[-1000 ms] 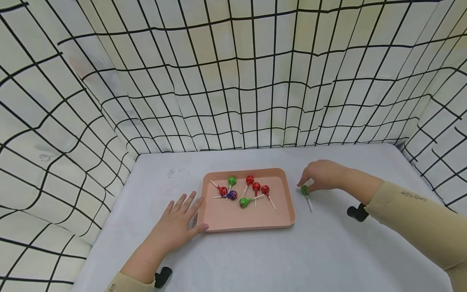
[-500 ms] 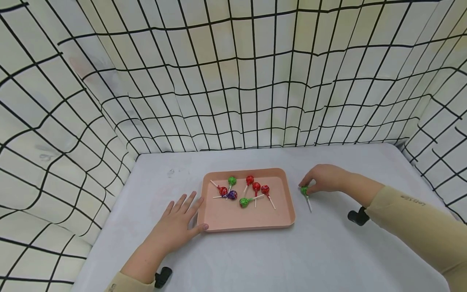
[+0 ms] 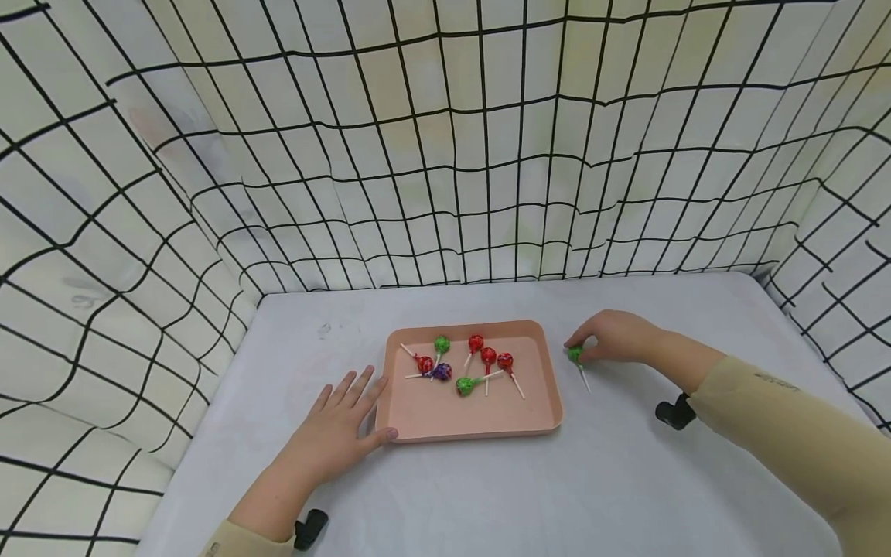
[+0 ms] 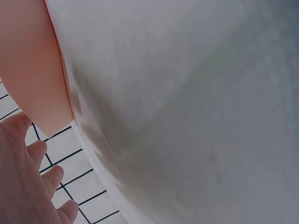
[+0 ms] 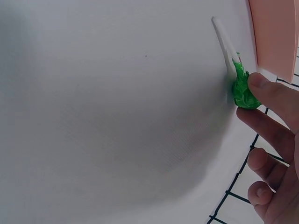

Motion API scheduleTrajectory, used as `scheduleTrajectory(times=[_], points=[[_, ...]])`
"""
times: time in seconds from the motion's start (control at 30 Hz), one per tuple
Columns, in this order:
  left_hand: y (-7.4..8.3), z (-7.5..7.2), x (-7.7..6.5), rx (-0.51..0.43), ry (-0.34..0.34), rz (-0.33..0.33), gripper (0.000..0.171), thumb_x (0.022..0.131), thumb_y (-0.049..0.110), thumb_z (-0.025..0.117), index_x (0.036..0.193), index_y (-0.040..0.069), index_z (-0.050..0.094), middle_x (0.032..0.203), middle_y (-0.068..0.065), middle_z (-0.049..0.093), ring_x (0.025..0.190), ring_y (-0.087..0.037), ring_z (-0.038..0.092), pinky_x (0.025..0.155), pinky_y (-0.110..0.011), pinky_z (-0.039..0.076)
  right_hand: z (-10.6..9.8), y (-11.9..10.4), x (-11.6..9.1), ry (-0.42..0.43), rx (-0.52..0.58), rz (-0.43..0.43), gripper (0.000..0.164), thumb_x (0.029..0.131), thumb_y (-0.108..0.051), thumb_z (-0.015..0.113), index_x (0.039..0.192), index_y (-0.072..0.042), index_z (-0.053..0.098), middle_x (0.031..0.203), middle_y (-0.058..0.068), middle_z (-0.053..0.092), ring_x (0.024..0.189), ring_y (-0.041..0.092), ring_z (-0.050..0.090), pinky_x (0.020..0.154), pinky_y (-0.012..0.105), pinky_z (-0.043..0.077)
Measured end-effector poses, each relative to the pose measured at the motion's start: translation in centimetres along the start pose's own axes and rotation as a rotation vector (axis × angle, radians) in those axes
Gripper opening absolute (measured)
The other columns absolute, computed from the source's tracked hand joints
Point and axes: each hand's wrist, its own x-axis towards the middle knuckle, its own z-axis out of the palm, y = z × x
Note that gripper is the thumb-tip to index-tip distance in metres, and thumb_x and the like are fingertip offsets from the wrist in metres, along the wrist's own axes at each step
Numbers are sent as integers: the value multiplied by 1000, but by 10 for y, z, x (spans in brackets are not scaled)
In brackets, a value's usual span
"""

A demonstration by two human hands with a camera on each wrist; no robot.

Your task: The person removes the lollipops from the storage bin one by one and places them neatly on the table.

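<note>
Between thumb and forefinger, my right hand (image 3: 616,336) pinches the green wrapped head of a lollipop (image 5: 244,91), just right of the pink tray (image 3: 445,422). The lollipop's white stick points toward me, close to the tablecloth. My left hand (image 3: 337,425) lies with fingers spread at the tray's left side, the thumb touching its near left corner. Inside the tray lie several lollipops: red ones such as the red lollipop (image 3: 505,361), a purple lollipop (image 3: 442,372) and two green ones, including the green lollipop (image 3: 465,386). Some of their sticks cross.
A white cloth (image 3: 487,495) covers the table. Black-and-white grid walls (image 3: 487,155) rise behind the table and at both sides. A small black device (image 3: 310,529) sits at the left wrist and another black device (image 3: 675,413) at the right wrist.
My right hand has shifted slightly left and away from me, and the pinched green lollipop has moved with it, closer to the tray. My left hand and the tray stay where they were.
</note>
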Motion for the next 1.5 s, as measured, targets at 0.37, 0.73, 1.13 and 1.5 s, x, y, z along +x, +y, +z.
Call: scheduleTrajectory(times=[0.37,0.73,1.13,1.5], points=[[-2,3,0,4,7,11,91,88,70,55,159,20,26,165,-8,17,150,-36,15,118,-62,12,-1,5,3,-1,2,28,34,86,-31,79,119,-24,75,118,-3,71,118,26,61,100,52,48],[0,-1,0,2,1,9,90,89,67,56,158,18,27,165,-9,18,150,-37,16,118,-63,12,-14,6,-3,36,-23,0,34,87,-28,77,121,-22,74,120,2,70,118,29,60,100,52,48],[0,0,-1,-7,2,8,90,89,65,58,159,19,26,165,-9,17,150,-36,15,118,-63,11,-15,7,-3,38,33,-16,35,86,-31,79,120,-24,74,117,-1,71,108,22,64,89,42,55],[1,-1,0,-4,4,6,90,88,67,58,158,18,28,165,-10,18,150,-37,16,118,-63,12,-26,-9,5,38,123,-23,35,86,-29,79,120,-24,74,114,-3,72,80,15,56,67,30,50]])
